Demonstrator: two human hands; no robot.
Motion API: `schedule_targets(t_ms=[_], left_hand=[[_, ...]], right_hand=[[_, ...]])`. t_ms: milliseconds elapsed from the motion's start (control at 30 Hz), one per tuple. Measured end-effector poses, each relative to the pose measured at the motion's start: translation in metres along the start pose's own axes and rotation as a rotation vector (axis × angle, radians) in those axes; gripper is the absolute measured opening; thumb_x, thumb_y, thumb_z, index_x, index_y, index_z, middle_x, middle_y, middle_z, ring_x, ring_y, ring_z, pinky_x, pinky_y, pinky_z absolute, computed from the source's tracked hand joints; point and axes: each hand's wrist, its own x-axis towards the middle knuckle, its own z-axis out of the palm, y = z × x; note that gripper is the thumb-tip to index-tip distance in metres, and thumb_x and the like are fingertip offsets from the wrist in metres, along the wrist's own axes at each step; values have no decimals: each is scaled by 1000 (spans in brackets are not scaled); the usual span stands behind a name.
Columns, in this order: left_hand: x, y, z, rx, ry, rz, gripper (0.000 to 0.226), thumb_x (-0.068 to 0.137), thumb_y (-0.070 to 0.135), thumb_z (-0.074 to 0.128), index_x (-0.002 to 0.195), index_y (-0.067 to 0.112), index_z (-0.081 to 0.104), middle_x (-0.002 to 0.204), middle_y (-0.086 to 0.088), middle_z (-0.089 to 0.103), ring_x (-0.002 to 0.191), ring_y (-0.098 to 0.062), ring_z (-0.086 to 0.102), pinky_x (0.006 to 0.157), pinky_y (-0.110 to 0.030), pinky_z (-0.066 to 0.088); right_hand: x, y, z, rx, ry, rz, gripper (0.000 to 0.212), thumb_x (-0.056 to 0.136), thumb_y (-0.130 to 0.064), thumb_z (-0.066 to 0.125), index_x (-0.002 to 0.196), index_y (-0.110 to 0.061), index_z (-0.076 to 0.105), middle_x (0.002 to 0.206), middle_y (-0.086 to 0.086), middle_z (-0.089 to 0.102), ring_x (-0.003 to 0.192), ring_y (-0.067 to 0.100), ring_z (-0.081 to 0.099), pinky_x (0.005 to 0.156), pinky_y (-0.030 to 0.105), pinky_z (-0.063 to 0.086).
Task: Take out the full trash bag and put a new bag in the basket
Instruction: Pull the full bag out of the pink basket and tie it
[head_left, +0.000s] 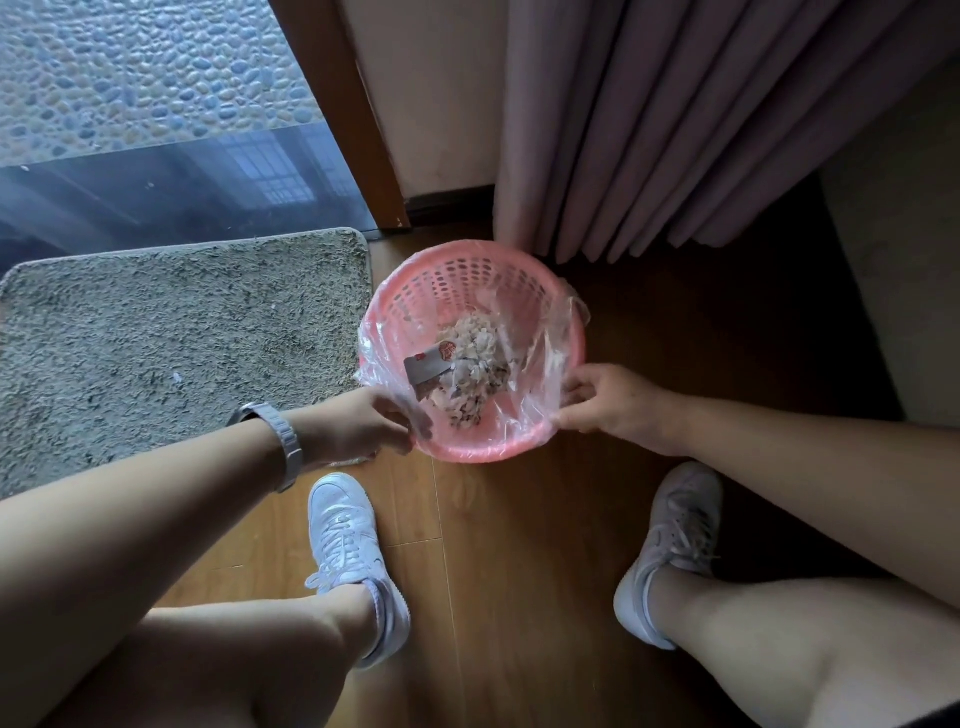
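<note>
I'm crouched over the pink plastic basket (470, 280) on the wooden floor (519, 571), and this is the very start of the job. The clear trash bag (540, 364) is down inside the basket, its film draped over the rim on both sides, and the heap of crumpled paper scraps (475, 364) with a grey wrapper (426, 368) sits deep in the bag, ahead of and between my two sets of fingers.

My left hand (363, 421) is at the near-left rim, fingers (410, 415) closed into a pinch on the bag's edge where the film folds over the plastic. My right hand (613, 397) is at the near-right rim, fingers (574, 395) curled in against the film there; I think they have it pinched, though the film is so clear that I can't be sure they hold the bag rather than just the rim.

So nothing is done that counts: the bag isn't lifted, isn't gathered shut, isn't out. On the far side from my fingers the film looks already slack and off the rim, so the near edge is what needs peeling free. Left to do: bunch the mouth, lift the load clear, set it aside, then line the basket afresh. I see no new bag anywhere, neither by the grey mat (182, 338) beyond my left fingers nor by the curtain (675, 130) past the basket.
</note>
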Motion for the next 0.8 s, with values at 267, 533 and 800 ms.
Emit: schedule_targets(t_ms=[267,533,800], left_hand=[[5,0,1,249,88,98,23,79,16,79,94,33,75,96,13,72,72,13,61,67,-4,44],[6,-4,-1,-203,66,-48,4,87,8,68,89,5,71,94,-8,72,84,-16,60,73,-27,43],[12,10,-28,-297,425,-22,32,83,50,65,88,19,57,69,2,68,45,-6,54,45,-20,32]], right_hand=[[6,-1,23,-424,82,-244,6,78,-13,73,77,-14,67,87,-10,56,77,8,58,68,14,47],[4,-17,20,155,132,44,18,84,5,48,72,-8,49,73,11,48,72,24,47,73,37,42],[8,-22,2,193,342,73,25,82,-38,55,101,-23,51,96,1,61,81,15,59,60,29,49]])
